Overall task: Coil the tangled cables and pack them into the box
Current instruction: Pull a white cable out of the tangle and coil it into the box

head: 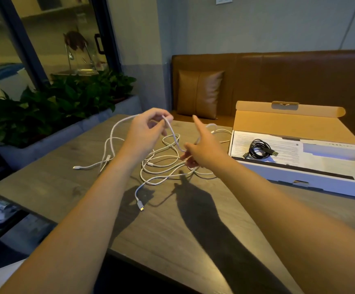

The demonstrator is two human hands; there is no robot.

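Left hand [149, 128] and right hand [202, 153] pinch one white cable [173, 136] above its tangle.

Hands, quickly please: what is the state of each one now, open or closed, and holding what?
Left hand: closed, pinching the white cable lifted off the table.
Right hand: index finger straight, lower fingers pinching the same white cable.

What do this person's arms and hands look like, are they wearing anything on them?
Nothing is worn that the view shows. The left hand and right hand are bare, with no gloves, rings, watch or bracelets visible. Both forearms are uncovered all the way to the picture's edge, so no sleeves show.
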